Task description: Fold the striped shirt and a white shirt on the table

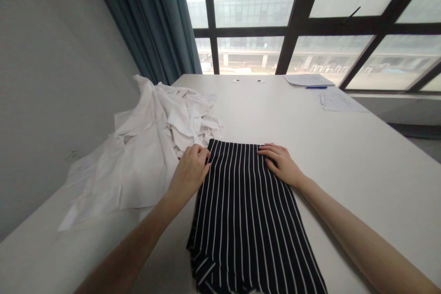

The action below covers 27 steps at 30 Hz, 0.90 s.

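Note:
A black garment (244, 211) with thin white stripes lies folded lengthwise on the table in front of me. Its exact kind does not show. My left hand (193, 163) has its fingers curled at the garment's upper left edge, pinching the cloth there. On the upper right corner rests my right hand (279, 161), its fingers stretched out flat over the fabric. Near the lower left, part of the cloth is bunched with stripes running at a slant. The bottom end runs out of view.
A heap of white cloth (144, 147) lies on the left of the white table (344, 147). Papers (306, 80) and a blue pen (316, 87) sit at the far right. Beyond stand a dark-framed window and a blue curtain (151, 18); a wall rises at left.

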Available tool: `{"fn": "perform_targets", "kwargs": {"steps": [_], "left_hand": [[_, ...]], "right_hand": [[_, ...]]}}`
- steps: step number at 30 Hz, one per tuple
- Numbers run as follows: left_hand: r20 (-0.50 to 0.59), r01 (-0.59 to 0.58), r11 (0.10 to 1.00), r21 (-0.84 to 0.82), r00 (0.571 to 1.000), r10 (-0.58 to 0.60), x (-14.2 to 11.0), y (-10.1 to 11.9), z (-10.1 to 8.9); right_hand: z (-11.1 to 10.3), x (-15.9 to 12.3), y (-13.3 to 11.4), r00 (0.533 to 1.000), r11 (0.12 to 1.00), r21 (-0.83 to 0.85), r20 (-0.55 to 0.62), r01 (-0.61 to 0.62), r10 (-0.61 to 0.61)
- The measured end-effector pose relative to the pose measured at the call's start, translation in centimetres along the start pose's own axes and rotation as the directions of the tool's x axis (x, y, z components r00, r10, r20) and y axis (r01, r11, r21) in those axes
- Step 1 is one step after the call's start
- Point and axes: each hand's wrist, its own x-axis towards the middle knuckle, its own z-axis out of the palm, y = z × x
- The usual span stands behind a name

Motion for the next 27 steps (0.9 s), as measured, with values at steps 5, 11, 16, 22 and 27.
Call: {"fn": "perform_targets", "kwargs": {"steps": [5,11,16,22,27], "left_hand": [[0.033,-0.282,0.952,-0.121,0.957,0.288,-0.6,2.4,1.5],[0.172,-0.306,0.950,-0.063,0.934,0.312,-1.6,2.5,3.4],[0.203,-0.248,0.969,0.011,0.949,0.241,-1.7,1.6,3.6],[0.172,-0.172,0.985,0.033,0.971,0.164,-1.6,1.2,3.9],[0.069,-0.074,0.994,0.081,0.995,0.068,-1.4,0.8,4.1]], "right_hand": [[-0.1,0.1,-0.2,0.992,0.986,-0.162,0.120,0.042,-0.023],[-0.2,0.1,-0.5,0.994,0.972,-0.225,0.106,0.061,-0.038],[-0.7,-0.1,-1.2,0.992,0.969,-0.226,-0.051,0.100,-0.114],[-0.7,-0.1,-1.3,0.991,0.977,-0.167,0.055,0.132,-0.125],[-0.3,0.1,-1.1,0.975,0.974,-0.204,0.217,0.101,-0.056]]}}
